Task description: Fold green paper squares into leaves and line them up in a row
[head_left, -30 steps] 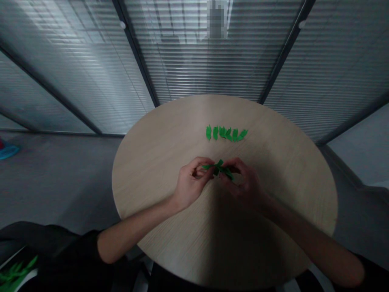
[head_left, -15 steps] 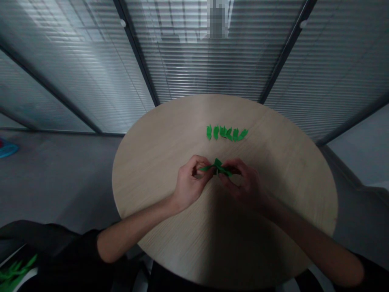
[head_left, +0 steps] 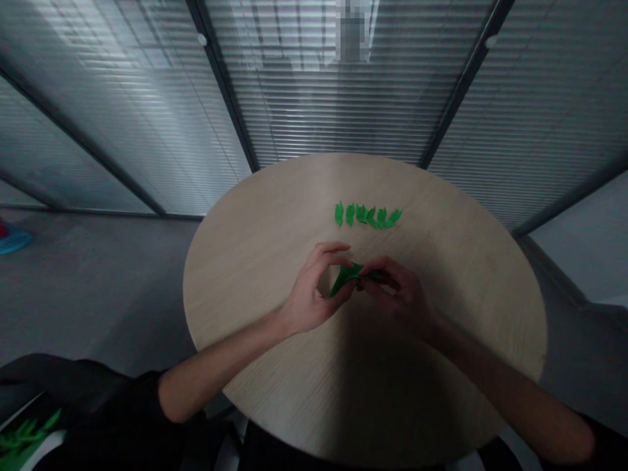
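Note:
A small green folded piece (head_left: 345,277), which looks like paper, is held between my two hands above the table. My left hand (head_left: 310,288) has its thumb and a fingertip closed on the piece's left part, with the index finger arched above. My right hand (head_left: 401,296) pinches the right part, and its fingers hide much of that end. Beyond the hands, several small green folded pieces (head_left: 362,214) lie side by side in a short row on the tabletop.
The round wooden table (head_left: 235,275) has its far edge near a glass partition with blinds (head_left: 338,124). At lower left, more green pieces (head_left: 30,433) show beside my dark sleeve. A blue and red object (head_left: 14,243) stands on the floor at far left.
The green piece has turned between my fingers, and its left flap now points down and left. My left index finger has lifted and stretched over it. The row of pieces has not moved.

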Available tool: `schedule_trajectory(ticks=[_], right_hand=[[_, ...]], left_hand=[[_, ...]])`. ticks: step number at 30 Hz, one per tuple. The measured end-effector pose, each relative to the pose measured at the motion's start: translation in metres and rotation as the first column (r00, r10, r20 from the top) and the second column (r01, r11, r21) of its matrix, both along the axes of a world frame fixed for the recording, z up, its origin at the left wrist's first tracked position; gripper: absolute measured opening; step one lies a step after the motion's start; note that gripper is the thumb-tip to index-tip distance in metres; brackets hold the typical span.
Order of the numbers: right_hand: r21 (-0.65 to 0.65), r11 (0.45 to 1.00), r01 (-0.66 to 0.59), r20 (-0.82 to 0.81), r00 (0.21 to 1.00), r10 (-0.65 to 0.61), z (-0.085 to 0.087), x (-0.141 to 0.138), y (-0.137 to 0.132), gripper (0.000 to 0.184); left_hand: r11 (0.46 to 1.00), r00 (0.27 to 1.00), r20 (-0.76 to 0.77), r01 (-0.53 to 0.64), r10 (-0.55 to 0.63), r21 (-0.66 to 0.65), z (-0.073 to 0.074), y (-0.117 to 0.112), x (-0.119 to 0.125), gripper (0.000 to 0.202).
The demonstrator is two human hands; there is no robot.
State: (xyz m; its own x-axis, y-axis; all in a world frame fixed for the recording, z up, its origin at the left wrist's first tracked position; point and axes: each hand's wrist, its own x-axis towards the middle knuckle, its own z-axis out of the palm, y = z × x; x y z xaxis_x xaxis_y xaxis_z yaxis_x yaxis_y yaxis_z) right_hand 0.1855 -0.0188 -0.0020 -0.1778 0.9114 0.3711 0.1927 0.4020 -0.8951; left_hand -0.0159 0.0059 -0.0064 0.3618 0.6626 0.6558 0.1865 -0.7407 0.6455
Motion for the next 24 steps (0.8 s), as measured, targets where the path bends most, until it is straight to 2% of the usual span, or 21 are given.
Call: schedule_trajectory(ticks=[4, 13, 20, 24], right_hand=[[-0.069, 0.997, -0.036, -0.054, 0.998, 0.033, 0.0003, 0.0011, 0.0014, 0.006], [-0.012, 0.998, 0.064, -0.067, 0.996, -0.064, -0.0006, 0.0000, 0.0029, 0.010], [0.040, 0.998, 0.056, -0.054, 0.997, -0.053, -0.0031, 0.0006, 0.0034, 0.007], [0.061, 0.995, 0.077, -0.049, 0.996, -0.074, -0.0043, 0.0006, 0.0045, 0.007]], left_hand=[[0.993, 0.996, 0.003, 0.092, -0.092, -0.074, -0.0003, -0.0018, 0.0020, 0.017], [0.995, 0.999, 0.044, -0.026, 0.030, -0.099, -0.0060, -0.0037, 0.0037, 0.007], [0.993, 0.998, 0.038, 0.053, -0.049, -0.107, -0.0003, -0.0053, 0.0032, 0.010], [0.994, 0.997, 0.081, 0.024, -0.016, -0.105, -0.0018, -0.0034, 0.0035, 0.008]])
